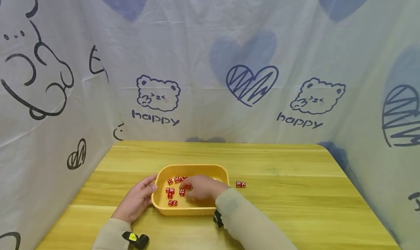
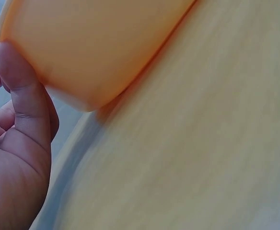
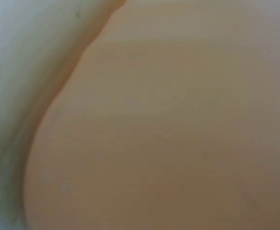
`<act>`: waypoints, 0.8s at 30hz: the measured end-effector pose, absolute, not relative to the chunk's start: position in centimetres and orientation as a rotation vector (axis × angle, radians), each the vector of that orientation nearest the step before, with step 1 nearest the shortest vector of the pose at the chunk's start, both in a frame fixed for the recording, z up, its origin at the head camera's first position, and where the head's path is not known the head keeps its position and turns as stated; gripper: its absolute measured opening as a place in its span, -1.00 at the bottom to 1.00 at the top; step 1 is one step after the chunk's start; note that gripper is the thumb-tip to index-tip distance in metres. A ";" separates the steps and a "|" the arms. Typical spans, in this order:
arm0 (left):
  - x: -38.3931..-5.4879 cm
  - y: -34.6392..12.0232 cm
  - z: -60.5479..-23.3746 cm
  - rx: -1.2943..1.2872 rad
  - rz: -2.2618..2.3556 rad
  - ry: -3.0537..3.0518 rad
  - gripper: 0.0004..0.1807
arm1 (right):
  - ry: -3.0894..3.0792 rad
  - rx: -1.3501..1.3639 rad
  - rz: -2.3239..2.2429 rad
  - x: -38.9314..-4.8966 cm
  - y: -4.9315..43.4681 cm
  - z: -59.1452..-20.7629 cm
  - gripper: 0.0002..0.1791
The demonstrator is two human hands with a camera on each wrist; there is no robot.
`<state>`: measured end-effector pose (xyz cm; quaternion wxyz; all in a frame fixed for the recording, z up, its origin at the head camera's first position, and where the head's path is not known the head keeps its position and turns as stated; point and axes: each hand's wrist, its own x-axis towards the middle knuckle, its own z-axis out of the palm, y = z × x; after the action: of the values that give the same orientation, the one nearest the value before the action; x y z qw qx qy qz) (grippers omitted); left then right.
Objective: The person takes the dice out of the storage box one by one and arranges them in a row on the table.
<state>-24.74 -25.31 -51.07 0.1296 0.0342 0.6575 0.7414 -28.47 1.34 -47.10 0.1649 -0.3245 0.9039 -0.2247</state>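
Table (image 1: 295, 213) under my feed, and on it the yellow tray (image 1: 183, 211); the left hand (image 1: 136, 199) rests loose fingers against the tray's left end, the right hand (image 1: 201, 187) reaches inside, though I cannot tell whether it pinches anything; red dice (image 1: 170, 195) lie scattered within, a loose pair (image 1: 241, 184) outside, rightward. A bump from the right hand could, I'd judge, slide the lightly steadied tray
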 end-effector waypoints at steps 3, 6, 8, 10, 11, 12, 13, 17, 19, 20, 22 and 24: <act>-24.7 -25.3 -51.1 0.097 2.156 1.912 -0.34 | 2.567 -0.952 -0.622 -28.5 1.3 -47.4 -0.63; -24.7 -25.4 -51.1 0.088 2.150 1.926 -0.33 | 2.549 -0.966 -0.601 -28.5 1.3 -47.6 -0.66; -24.8 -25.3 -51.2 0.088 2.146 1.933 -0.32 | 2.536 -0.966 -0.599 -28.6 1.3 -47.6 -0.67; -24.8 -25.4 -51.2 0.092 2.142 1.939 -0.32 | 2.529 -0.972 -0.599 -28.6 1.3 -47.6 -0.70; -24.9 -25.3 -51.2 0.093 2.144 1.938 -0.32 | 2.527 -0.974 -0.605 -28.6 1.3 -47.5 -0.71; -24.9 -25.3 -51.2 0.092 2.147 1.940 -0.32 | 2.529 -0.985 -0.602 -28.6 1.4 -47.5 -0.72; -24.9 -25.3 -51.2 0.091 2.150 1.938 -0.32 | 2.531 -0.991 -0.601 -28.6 1.4 -47.5 -0.74; -24.8 -25.2 -51.2 0.077 2.159 1.933 -0.32 | 2.537 -1.012 -0.587 -28.6 1.4 -47.5 -0.78; -24.8 -25.2 -51.2 0.076 2.159 1.929 -0.32 | 2.542 -1.017 -0.576 -28.5 1.4 -47.5 -0.79; -24.8 -25.2 -51.2 0.075 2.159 1.928 -0.32 | 2.544 -1.018 -0.572 -28.5 1.4 -47.5 -0.79; -24.7 -25.2 -51.1 0.075 2.158 1.925 -0.31 | 2.546 -1.019 -0.566 -28.4 1.4 -47.5 -0.79; -24.7 -25.2 -51.1 0.075 2.161 1.922 -0.32 | 2.546 -1.017 -0.566 -28.3 1.5 -47.4 -0.79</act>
<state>-24.72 -25.17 -51.13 0.1241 0.0256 0.6592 0.7412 -28.34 1.45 -47.41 0.1702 -0.3580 0.8962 -0.1992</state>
